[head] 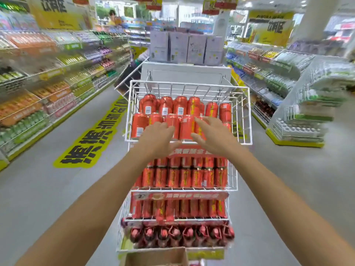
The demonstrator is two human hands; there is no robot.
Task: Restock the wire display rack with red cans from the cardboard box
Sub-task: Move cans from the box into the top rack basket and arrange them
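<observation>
Supermarket aisle, grey floor with yellow lettering [90, 144], stocked shelving [38, 77] down both sides. Centre of view: a white wire display rack [189, 83] of several tiers, each carrying red cans [138, 125]. The lowest tier holds darker bottles [182, 235]; the view is blurred there.

Top basket: two rows of red cans standing upright. Both arms reach forward over its front rail. The left hand [158, 134] lies on the front row with fingers spread and nearly straight, gripping nothing. The right hand [210, 134] is likewise spread and empty, its fingertips at the can tops just right of centre. Whether the palms press on the cans cannot be told.

The cardboard box [155, 256] sits at the bottom edge, below the rack; its contents are out of sight.

Assessment: the step in hand appears to be settling or aligning the front row, not carrying stock. The front right corner of the basket looks less full. The next move likely calls for withdrawing both hands, going down to the box, taking further cans and standing them upright in that corner.
</observation>
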